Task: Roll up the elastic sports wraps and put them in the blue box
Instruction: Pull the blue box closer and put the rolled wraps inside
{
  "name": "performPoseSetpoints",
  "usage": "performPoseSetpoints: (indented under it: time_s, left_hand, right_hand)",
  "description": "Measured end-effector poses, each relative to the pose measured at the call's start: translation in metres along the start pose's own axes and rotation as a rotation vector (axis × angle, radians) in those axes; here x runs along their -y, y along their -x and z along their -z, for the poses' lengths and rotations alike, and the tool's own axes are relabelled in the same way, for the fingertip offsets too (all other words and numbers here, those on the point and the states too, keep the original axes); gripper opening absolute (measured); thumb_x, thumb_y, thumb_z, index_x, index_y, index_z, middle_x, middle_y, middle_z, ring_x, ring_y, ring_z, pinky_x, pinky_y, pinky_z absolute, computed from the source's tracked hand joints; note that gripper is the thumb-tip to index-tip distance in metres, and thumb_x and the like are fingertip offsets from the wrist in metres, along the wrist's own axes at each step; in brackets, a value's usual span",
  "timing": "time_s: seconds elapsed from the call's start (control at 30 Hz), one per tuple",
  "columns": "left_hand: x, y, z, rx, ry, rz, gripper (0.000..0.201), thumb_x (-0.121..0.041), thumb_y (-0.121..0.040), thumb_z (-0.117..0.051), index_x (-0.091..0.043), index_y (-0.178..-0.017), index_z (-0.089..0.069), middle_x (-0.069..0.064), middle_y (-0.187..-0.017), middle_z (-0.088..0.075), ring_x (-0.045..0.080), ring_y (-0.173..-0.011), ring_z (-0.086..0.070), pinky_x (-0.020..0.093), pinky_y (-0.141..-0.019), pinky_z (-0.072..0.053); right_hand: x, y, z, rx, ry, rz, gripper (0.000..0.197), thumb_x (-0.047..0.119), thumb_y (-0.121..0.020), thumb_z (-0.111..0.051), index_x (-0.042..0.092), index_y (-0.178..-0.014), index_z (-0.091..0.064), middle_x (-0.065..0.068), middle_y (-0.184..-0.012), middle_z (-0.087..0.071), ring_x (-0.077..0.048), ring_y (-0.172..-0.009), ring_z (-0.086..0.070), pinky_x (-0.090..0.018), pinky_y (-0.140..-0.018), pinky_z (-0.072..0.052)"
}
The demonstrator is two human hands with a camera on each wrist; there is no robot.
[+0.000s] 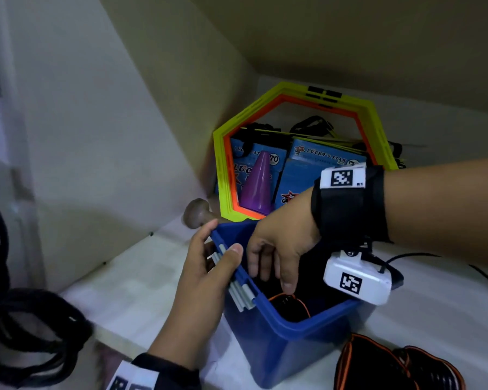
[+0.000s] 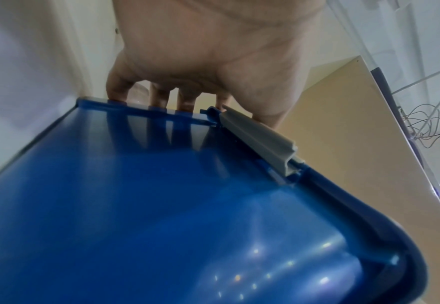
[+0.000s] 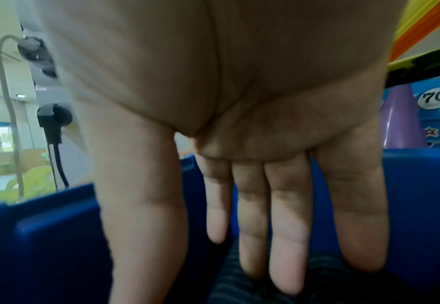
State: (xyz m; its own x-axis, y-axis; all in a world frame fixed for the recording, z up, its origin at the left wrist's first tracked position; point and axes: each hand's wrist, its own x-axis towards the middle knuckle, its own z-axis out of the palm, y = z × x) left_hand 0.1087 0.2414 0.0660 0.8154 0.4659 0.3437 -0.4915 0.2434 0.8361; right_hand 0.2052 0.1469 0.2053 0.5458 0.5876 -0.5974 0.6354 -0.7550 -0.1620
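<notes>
While a tangle of black cords (image 1: 26, 327) lies at the far left edge of the white table (image 1: 141, 294), my left hand (image 1: 206, 277) grips the left rim of the blue box (image 1: 279, 347): the thumb is hooked over the top edge beside the grey latch (image 1: 241, 291), and the other fingers (image 2: 159, 98) are curled down against the outside wall, as the left wrist view shows. The box stands on the table, open at the top. Inside it lies a dark rolled wrap (image 1: 288, 305) with an orange edge, resting on the bottom. My right hand (image 1: 279, 249) reaches down into the box from above, its fingers (image 3: 283, 257) straight and slightly spread, holding nothing; their tips are at the dark striped fabric of the wrap, though I cannot tell whether they press on it. Behind the box a brown rounded knob (image 1: 197, 212) lies on the table, and further back lime and orange hexagonal rings (image 1: 223, 153) lean against the wall around a purple cone (image 1: 258, 187) and blue cartons (image 1: 321, 156). At the lower right, just beside the box, two more black wraps (image 1: 389, 367) with orange trim lie unrolled on the table.
</notes>
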Motion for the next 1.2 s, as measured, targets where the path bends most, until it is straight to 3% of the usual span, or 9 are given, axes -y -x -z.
performPoseSetpoints:
  time_s: [0.1,0.3,0.43,0.57,0.73,0.87,0.97,1.1,1.2]
  left_hand:
    - [0.001,0.002,-0.002,-0.004,0.024,0.01,0.04,-0.024,-0.093,-0.066,-0.047,-0.125,-0.06,-0.006,-0.117,-0.069,0.016,-0.11,-0.068,0.037,-0.094,-0.051]
    - [-0.004,0.003,-0.006,-0.01,0.008,0.008,0.038,-0.02,-0.096,-0.06,-0.038,-0.13,-0.057,-0.008,-0.11,-0.071,0.006,-0.096,-0.072,0.015,-0.069,-0.056]
    - [-0.005,0.004,-0.011,-0.028,-0.014,0.002,0.04,-0.013,-0.099,-0.055,-0.029,-0.135,-0.055,0.0,-0.113,-0.068,0.0,-0.084,-0.072,0.013,-0.062,-0.055]
    - [-0.002,-0.001,-0.007,-0.033,-0.058,-0.012,0.039,-0.015,-0.1,-0.055,-0.032,-0.135,-0.055,-0.002,-0.11,-0.071,0.003,-0.092,-0.072,0.017,-0.072,-0.058]
    - [0.001,-0.003,-0.003,-0.036,-0.107,-0.019,0.039,-0.027,-0.097,-0.061,-0.043,-0.132,-0.057,-0.011,-0.114,-0.072,0.007,-0.106,-0.068,0.045,-0.102,-0.047]
    - [0.003,-0.007,0.001,-0.059,-0.115,-0.008,0.045,-0.04,-0.084,-0.065,-0.05,-0.128,-0.058,-0.007,-0.121,-0.071,0.023,-0.118,-0.063,0.06,-0.109,-0.039]
    - [0.007,-0.008,0.002,-0.048,-0.099,-0.022,0.038,-0.031,-0.095,-0.061,-0.045,-0.13,-0.058,-0.009,-0.118,-0.072,0.019,-0.116,-0.065,0.057,-0.108,-0.041]
    - [0.011,-0.009,0.003,-0.042,-0.056,-0.029,0.039,-0.027,-0.097,-0.058,-0.04,-0.134,-0.057,-0.004,-0.118,-0.072,0.022,-0.119,-0.065,0.055,-0.107,-0.043]
    - [0.012,-0.009,0.002,-0.051,-0.067,-0.054,0.038,-0.025,-0.098,-0.057,-0.039,-0.134,-0.058,-0.01,-0.114,-0.073,0.019,-0.119,-0.064,0.049,-0.1,-0.05]
  right_hand:
    - [-0.008,0.026,0.022,0.024,0.053,0.019,0.056,0.001,-0.076,-0.081,0.013,-0.126,-0.06,0.0,-0.11,-0.07,-0.009,-0.086,-0.067,-0.048,-0.1,-0.053]
    - [-0.064,0.09,0.043,-0.222,-0.075,-0.006,0.046,0.004,-0.076,-0.082,0.017,-0.116,-0.064,-0.003,-0.112,-0.074,-0.011,-0.088,-0.073,-0.045,-0.094,-0.056]
    - [-0.131,0.123,0.019,-0.363,-0.15,-0.114,0.037,0.006,-0.072,-0.087,0.015,-0.101,-0.067,-0.01,-0.101,-0.075,-0.017,-0.082,-0.07,-0.042,-0.082,-0.056]
    - [-0.19,0.138,-0.032,-0.263,-0.196,-0.297,0.033,0.009,-0.078,-0.082,0.014,-0.104,-0.064,-0.004,-0.097,-0.076,-0.011,-0.082,-0.068,-0.029,-0.068,-0.055]
    - [-0.21,0.126,-0.1,-0.099,-0.259,-0.295,0.044,0.022,-0.074,-0.086,0.022,-0.112,-0.064,-0.001,-0.108,-0.068,-0.009,-0.081,-0.063,-0.035,-0.079,-0.056]
    - [-0.204,0.117,-0.126,-0.121,-0.182,-0.226,0.053,0.031,-0.068,-0.089,0.024,-0.115,-0.064,0.008,-0.103,-0.072,-0.005,-0.083,-0.065,-0.03,-0.083,-0.054]
    - [-0.203,0.112,-0.134,-0.189,-0.132,-0.19,0.052,0.031,-0.068,-0.089,0.023,-0.113,-0.064,0.005,-0.105,-0.072,-0.014,-0.093,-0.066,-0.027,-0.081,-0.053]
    - [-0.208,0.109,-0.137,-0.273,-0.154,-0.173,0.039,0.022,-0.072,-0.087,0.018,-0.105,-0.067,0.0,-0.096,-0.074,-0.008,-0.073,-0.061,-0.025,-0.071,-0.051]
    - [-0.21,0.12,-0.139,-0.359,-0.227,-0.162,0.022,0.021,-0.079,-0.082,0.018,-0.097,-0.07,0.017,-0.073,-0.07,-0.002,-0.067,-0.061,-0.026,-0.071,-0.052]
